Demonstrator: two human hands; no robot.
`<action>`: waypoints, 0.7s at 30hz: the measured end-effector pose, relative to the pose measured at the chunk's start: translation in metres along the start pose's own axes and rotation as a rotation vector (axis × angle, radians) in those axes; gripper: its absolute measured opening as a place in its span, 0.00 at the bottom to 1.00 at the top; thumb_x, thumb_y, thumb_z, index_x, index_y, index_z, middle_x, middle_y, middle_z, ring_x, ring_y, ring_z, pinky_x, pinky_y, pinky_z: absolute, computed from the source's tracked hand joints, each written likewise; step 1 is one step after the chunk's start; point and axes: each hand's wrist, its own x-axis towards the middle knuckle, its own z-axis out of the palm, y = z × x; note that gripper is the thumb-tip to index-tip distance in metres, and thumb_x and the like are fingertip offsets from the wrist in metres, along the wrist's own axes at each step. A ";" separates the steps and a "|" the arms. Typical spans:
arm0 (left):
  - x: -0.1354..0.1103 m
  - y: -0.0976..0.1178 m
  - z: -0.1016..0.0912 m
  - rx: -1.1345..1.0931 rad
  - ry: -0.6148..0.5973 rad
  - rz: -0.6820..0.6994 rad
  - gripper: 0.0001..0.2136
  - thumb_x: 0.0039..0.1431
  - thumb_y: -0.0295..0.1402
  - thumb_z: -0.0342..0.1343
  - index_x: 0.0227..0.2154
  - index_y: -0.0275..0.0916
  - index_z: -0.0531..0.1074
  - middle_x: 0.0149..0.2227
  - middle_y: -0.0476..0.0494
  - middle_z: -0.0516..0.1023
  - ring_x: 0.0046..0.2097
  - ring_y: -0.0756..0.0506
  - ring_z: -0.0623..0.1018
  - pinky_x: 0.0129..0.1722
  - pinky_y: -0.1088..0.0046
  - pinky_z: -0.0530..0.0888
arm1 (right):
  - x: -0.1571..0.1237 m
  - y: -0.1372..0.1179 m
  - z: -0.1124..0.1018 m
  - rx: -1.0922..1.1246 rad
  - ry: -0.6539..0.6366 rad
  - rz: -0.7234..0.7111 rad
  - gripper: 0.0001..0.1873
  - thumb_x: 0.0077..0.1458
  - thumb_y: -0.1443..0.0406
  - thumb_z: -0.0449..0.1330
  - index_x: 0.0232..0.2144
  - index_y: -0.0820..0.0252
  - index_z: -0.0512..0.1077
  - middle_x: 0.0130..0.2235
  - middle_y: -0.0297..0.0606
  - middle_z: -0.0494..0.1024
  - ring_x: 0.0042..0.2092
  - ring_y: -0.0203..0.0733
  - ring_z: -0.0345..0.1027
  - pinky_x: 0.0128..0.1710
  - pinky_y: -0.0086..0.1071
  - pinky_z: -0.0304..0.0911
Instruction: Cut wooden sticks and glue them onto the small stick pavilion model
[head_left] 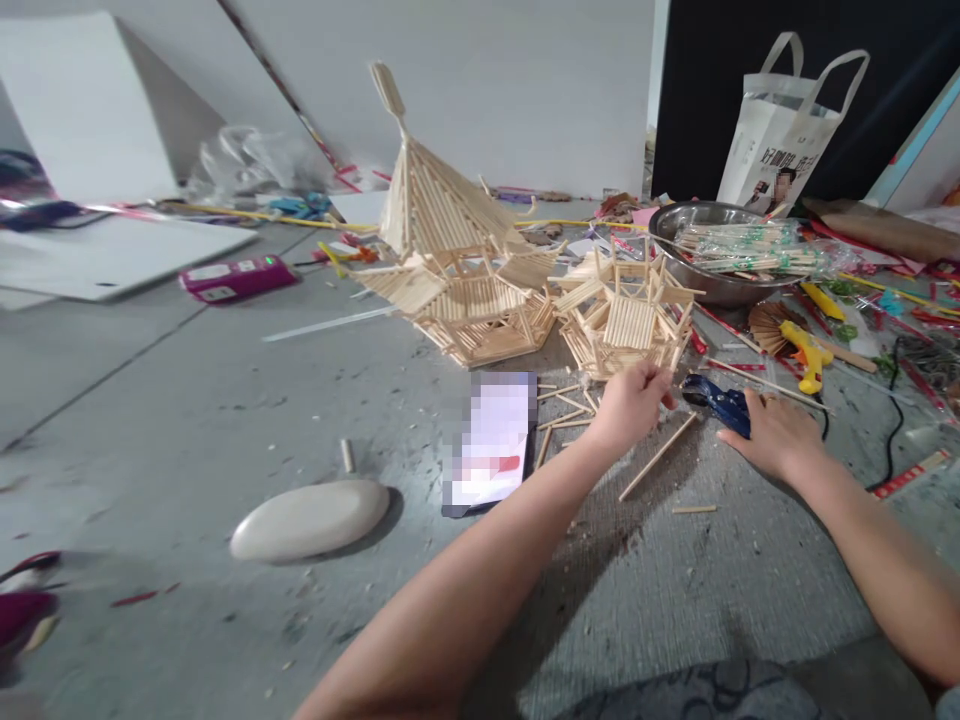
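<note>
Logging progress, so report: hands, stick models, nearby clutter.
Right hand grips blue pliers. Left hand by smaller stick model, grasp unclear. Phone and loose sticks lie nearby.

Blue pliers (pixel 721 405) in right grip (pixel 781 437)

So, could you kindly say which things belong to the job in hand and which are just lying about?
Likely for the job:
blue pliers in the right hand
loose wooden sticks
smaller stick model
larger stick pagoda
yellow glue gun

Apparently lying about:
pale oval object
white carrier bag
brown pleated fan
</note>
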 end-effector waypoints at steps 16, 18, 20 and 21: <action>0.007 -0.001 -0.008 -0.809 -0.157 -0.198 0.11 0.58 0.32 0.47 0.21 0.36 0.60 0.15 0.56 0.66 0.11 0.60 0.58 0.10 0.83 0.53 | 0.023 -0.049 -0.064 0.110 0.783 -0.603 0.17 0.58 0.66 0.46 0.41 0.54 0.73 0.32 0.39 0.74 0.35 0.41 0.64 0.37 0.35 0.58; 0.009 -0.002 -0.008 -0.797 -0.151 -0.197 0.11 0.58 0.33 0.48 0.21 0.36 0.61 0.15 0.56 0.66 0.11 0.60 0.59 0.10 0.83 0.53 | 0.032 -0.055 -0.060 0.072 0.776 -0.640 0.17 0.58 0.66 0.46 0.41 0.54 0.73 0.31 0.40 0.74 0.34 0.41 0.63 0.35 0.36 0.57; 0.011 -0.004 -0.007 -0.785 -0.133 -0.195 0.11 0.57 0.34 0.50 0.22 0.36 0.61 0.15 0.56 0.66 0.11 0.60 0.59 0.10 0.84 0.53 | 0.040 -0.057 -0.055 0.057 0.759 -0.639 0.18 0.58 0.66 0.45 0.43 0.54 0.72 0.32 0.40 0.74 0.35 0.42 0.63 0.35 0.36 0.57; 0.012 -0.004 -0.007 -0.782 -0.122 -0.195 0.11 0.57 0.34 0.50 0.22 0.36 0.61 0.15 0.56 0.66 0.11 0.60 0.59 0.10 0.83 0.53 | 0.043 -0.056 -0.053 0.053 0.749 -0.632 0.18 0.59 0.66 0.44 0.43 0.54 0.72 0.32 0.40 0.74 0.36 0.42 0.62 0.36 0.36 0.57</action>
